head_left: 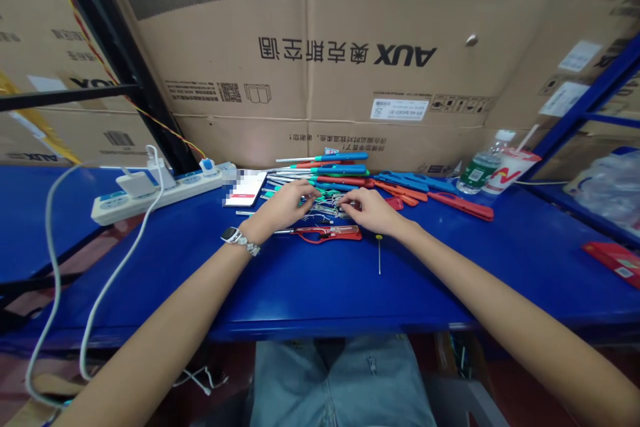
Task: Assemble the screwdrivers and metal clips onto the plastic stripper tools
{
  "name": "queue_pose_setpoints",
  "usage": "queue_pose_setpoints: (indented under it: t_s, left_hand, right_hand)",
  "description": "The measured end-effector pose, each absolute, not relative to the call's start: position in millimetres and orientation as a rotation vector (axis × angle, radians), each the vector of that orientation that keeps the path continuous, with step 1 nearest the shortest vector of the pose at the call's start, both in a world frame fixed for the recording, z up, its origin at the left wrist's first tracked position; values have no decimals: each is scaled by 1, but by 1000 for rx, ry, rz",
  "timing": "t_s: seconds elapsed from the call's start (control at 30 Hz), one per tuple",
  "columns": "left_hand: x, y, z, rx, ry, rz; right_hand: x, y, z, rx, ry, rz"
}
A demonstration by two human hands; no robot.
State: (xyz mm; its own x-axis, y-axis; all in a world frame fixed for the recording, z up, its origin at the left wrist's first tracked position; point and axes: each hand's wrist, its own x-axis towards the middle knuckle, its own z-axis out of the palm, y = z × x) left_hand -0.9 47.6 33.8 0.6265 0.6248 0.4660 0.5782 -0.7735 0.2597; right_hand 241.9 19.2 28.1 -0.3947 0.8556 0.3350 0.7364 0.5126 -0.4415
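Note:
My left hand (pixel 290 205), with a watch (pixel 231 235) and a bracelet on its wrist, has its fingertips pinched together over a jumble of small parts (pixel 327 203). Opposite it, my right hand (pixel 373 210) pinches at the same jumble with curled fingers. What either hand holds is too small to make out. Just in front of them lies a red long-necked lighter (pixel 330 233) with its inside showing. Behind the hands is a pile of blue, green and red lighters (pixel 340 170). A thin screwdriver with a yellow handle (pixel 379 238) lies nearer me.
At the left stands a white power strip (pixel 160 193) with plugs and cables. A phone (pixel 245 188) lies beside the pile. Blue, orange and red casing pieces (pixel 460 205) extend rightward to a water bottle (pixel 477 170) and a paper cup (pixel 513 170). Large cardboard boxes (pixel 320 87) back the blue table (pixel 325 293).

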Motion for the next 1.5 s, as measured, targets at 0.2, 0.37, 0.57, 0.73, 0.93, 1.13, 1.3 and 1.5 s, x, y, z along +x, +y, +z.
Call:
queue_pose_setpoints:
  t_s: [0.2, 0.37, 0.57, 0.73, 0.93, 1.13, 1.3, 1.5]
  left_hand:
    - [-31, 45, 35, 2675, 1074, 955]
    - [-39, 48, 37, 2604, 1116, 972]
    - [-43, 52, 35, 2540, 1107, 948]
    - [-52, 60, 32, 2551, 1158, 980]
    - [-55, 64, 29, 2603, 1203, 905]
    - [-52, 63, 26, 2650, 1210, 873]
    - [-49, 56, 33, 2602, 1232, 918]
    - [-32, 34, 46, 2605, 964, 1086]
  right_hand:
    - [236, 16, 25, -1241, -2251, 289]
    - [224, 19, 35, -1188, -2281, 316]
    - [220, 14, 34, -1144, -2334, 225]
    - [223, 4, 28, -1150, -2410, 134]
    - [200, 32, 35, -1202, -2433, 104]
    - [156, 59, 38, -1309, -2460, 53]
    - [148, 61, 38, -1253, -2392, 113]
    - [176, 42, 50, -1046, -2003, 801]
